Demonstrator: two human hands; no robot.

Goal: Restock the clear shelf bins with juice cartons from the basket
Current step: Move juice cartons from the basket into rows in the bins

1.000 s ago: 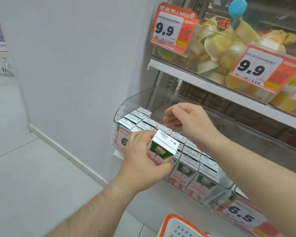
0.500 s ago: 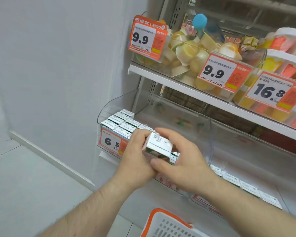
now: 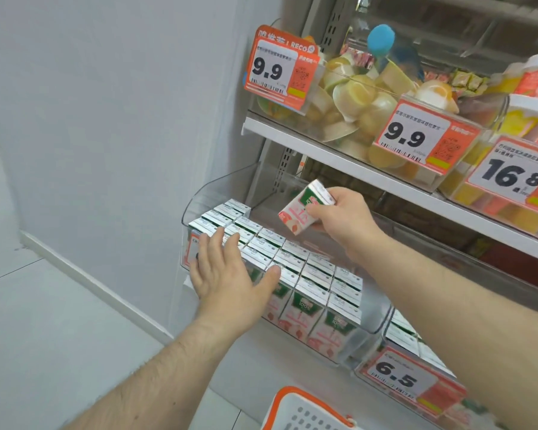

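My right hand (image 3: pixel 339 221) grips a pink and green juice carton (image 3: pixel 305 206), tilted, above the back of the clear shelf bin (image 3: pixel 205 197). Inside the bin stand several rows of the same cartons (image 3: pixel 295 271), their silver tops up. My left hand (image 3: pixel 227 271) lies flat with straight fingers on the front left cartons and the bin's front edge. The white basket with an orange rim (image 3: pixel 305 411) shows at the bottom edge, its contents hidden.
A second clear bin (image 3: pixel 416 361) with cartons and a 6.5 price tag sits to the right. The shelf above (image 3: pixel 354 162) carries bins of yellow jelly cups with 9.9 and 16.8 tags. A white wall panel stands to the left.
The carton passed from my left hand to my right, which lifted it up and back over the bin. My left hand opened and dropped onto the front cartons.
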